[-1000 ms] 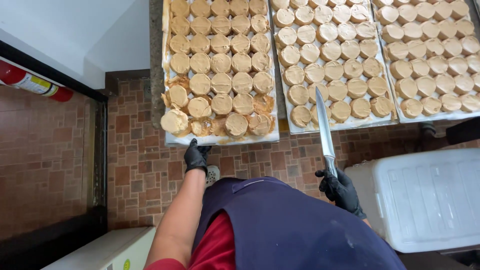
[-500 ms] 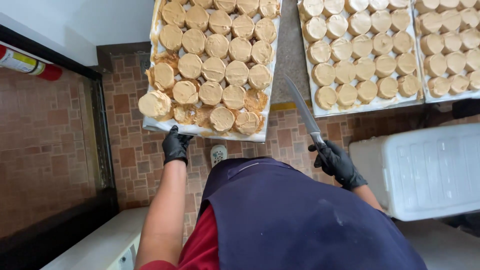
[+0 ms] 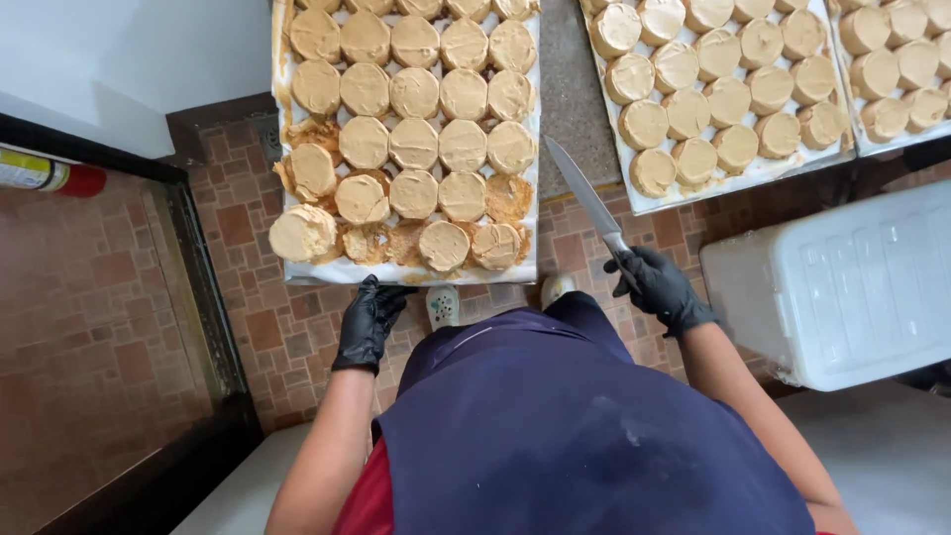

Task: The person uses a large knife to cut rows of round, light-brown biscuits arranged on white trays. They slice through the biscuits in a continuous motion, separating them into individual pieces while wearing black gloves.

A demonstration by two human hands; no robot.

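Note:
A paper-lined tray (image 3: 297, 269) carries several round tan frosted cakes (image 3: 414, 145); some near its front edge are smeared and broken. My left hand (image 3: 369, 319), in a black glove, grips the tray's front edge from below. My right hand (image 3: 659, 287), also gloved, is shut on the handle of a long knife (image 3: 582, 194) whose blade points up and left into the gap between this tray and a second tray (image 3: 649, 203) of the same cakes to the right. I wear a dark blue apron over a red top.
A third tray (image 3: 867, 146) of cakes lies at the far right. A white plastic crate (image 3: 842, 287) stands at my right. Brown brick-pattern floor tiles lie below, with a dark metal frame (image 3: 203, 297) and a red-capped spray can (image 3: 45, 173) at left.
The left tray has slid toward me with my left hand at its edge. The knife in my right hand has tilted more to the left. The view has shifted right.

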